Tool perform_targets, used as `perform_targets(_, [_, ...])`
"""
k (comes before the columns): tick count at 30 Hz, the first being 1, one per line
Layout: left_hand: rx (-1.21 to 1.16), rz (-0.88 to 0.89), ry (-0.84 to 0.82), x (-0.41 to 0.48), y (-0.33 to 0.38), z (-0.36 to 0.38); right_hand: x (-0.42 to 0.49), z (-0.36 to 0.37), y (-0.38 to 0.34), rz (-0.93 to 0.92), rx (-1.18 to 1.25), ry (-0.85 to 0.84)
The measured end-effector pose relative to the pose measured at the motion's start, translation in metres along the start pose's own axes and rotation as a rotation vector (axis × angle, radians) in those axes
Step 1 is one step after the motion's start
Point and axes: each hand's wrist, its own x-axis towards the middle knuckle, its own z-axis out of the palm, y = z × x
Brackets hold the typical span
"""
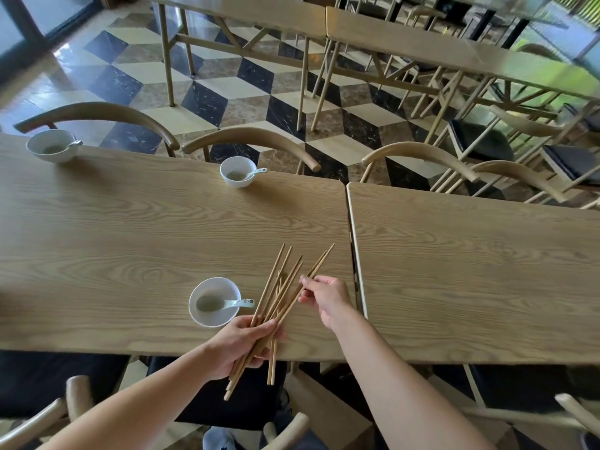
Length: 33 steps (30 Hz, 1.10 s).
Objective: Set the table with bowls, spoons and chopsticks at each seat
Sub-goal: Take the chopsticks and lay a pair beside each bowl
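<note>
The bunch of chopsticks (pixel 279 287) fans out over the near edge of the desk (pixel 130 238), just right of a white bowl (pixel 221 286) with a spoon (pixel 224 303) inside. The left grip (pixel 242 344) clasps the bunch. The right grip (pixel 326 298) pinches the rightmost sticks.

chopsticks (pixel 280 287) partly hidden inside left hand (pixel 238 344), spoon (pixel 227 303) handle markings illegible

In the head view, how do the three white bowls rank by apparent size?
1. near bowl
2. far-left bowl
3. far-middle bowl
Nearness to the camera may explain this order; their true sizes may be equal.
</note>
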Motion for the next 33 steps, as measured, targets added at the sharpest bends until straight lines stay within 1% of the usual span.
perform_targets(1, [0.011, 0.006, -0.002, 0.0, 0.001, -0.002, 0.0, 0.0, 0.0, 0.007, 0.001, 0.005])
perform_targets(6, [0.048, 0.011, 0.016, 0.002, 0.005, -0.003, -0.006, 0.007, 0.007, 0.082, 0.001, -0.093])
perform_targets(14, [0.024, 0.001, 0.022, -0.001, 0.002, -0.006, -0.003, 0.009, 0.015, 0.128, -0.032, -0.186])
perform_targets(26, [0.028, -0.033, 0.014, 0.0, -0.005, -0.012, 0.002, 0.007, 0.018, 0.146, -0.011, -0.157])
perform_targets(33, [0.015, 0.008, 0.043, -0.004, -0.001, -0.005, 0.0, 0.007, 0.023, 0.148, 0.011, -0.156])
